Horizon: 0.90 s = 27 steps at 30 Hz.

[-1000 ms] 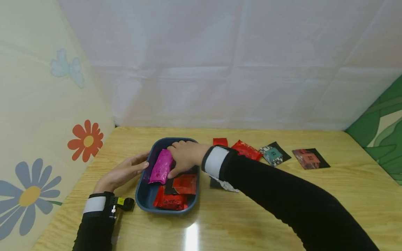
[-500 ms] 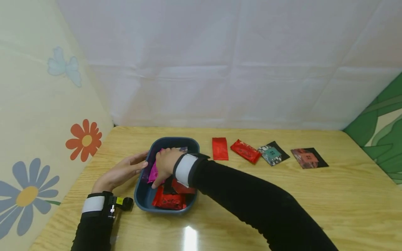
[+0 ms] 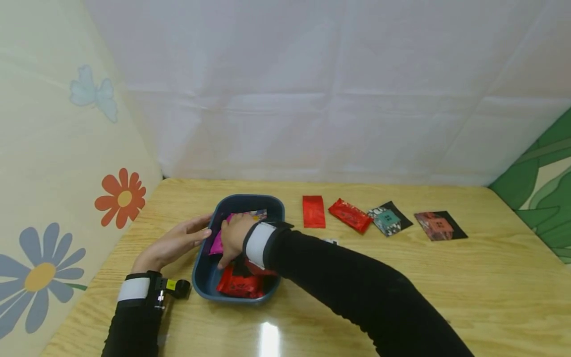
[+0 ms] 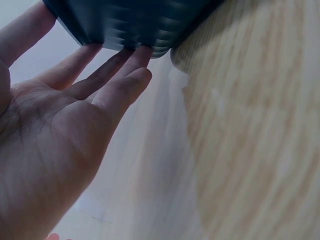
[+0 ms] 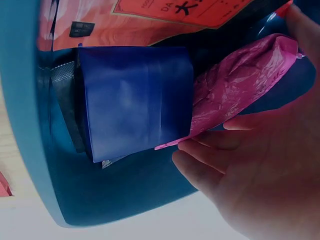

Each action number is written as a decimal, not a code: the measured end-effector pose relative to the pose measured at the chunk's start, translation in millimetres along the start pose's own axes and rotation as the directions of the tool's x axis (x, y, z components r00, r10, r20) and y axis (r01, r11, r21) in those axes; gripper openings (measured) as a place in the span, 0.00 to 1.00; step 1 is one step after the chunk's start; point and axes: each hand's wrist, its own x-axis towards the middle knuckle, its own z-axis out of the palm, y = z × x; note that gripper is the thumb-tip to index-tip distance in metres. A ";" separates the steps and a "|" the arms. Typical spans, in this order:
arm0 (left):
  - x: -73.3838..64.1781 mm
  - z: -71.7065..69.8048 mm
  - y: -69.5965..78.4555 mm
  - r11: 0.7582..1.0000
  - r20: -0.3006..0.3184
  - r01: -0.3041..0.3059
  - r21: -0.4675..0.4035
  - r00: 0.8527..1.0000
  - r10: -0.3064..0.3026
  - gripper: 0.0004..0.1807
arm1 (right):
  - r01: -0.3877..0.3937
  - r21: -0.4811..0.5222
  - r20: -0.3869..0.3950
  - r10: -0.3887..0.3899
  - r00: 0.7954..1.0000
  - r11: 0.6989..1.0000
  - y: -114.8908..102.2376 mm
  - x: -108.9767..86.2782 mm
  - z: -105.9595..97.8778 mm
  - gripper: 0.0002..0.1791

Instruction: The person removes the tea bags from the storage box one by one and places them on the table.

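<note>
With the left hand (image 3: 173, 245) relaxed, its extended fingers against the blue plastic bin (image 3: 202, 283), the right hand (image 3: 235, 234), its fingers unclenched and touching the crinkled pink packet (image 5: 239, 85) beneath them inside, should nudge gently, lest the royal-blue packet (image 5: 137, 102) beyond their tips shift.

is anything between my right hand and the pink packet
Nothing visible in the right wrist view. The right hand is at the edge of the pink packet; the blue packet lies beside it, not between.
</note>
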 end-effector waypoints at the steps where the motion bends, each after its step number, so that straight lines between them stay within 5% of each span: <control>1: 0.1 0.0 0.2 1.000 0.000 -0.001 0.001 1.000 0.001 0.37 | 0.003 0.018 0.005 -0.004 1.000 1.000 1.4 0.3 -0.8 0.53; 8: -0.7 -0.4 1.2 1.000 0.006 -0.018 0.006 1.000 0.018 0.37 | 0.108 0.160 0.022 -0.113 0.993 0.981 9.5 6.8 -6.7 0.26; 20: 0.1 -2.7 -0.2 0.999 0.026 -0.044 -0.010 0.999 0.044 0.36 | 0.142 0.104 -0.107 -0.131 0.986 0.984 17.1 6.6 -16.5 0.16; 27: 1.0 0.0 -0.1 1.000 0.010 -0.018 -0.008 1.000 0.018 0.38 | 0.149 -0.005 -0.156 -0.148 0.977 0.989 21.4 -21.2 -16.7 0.23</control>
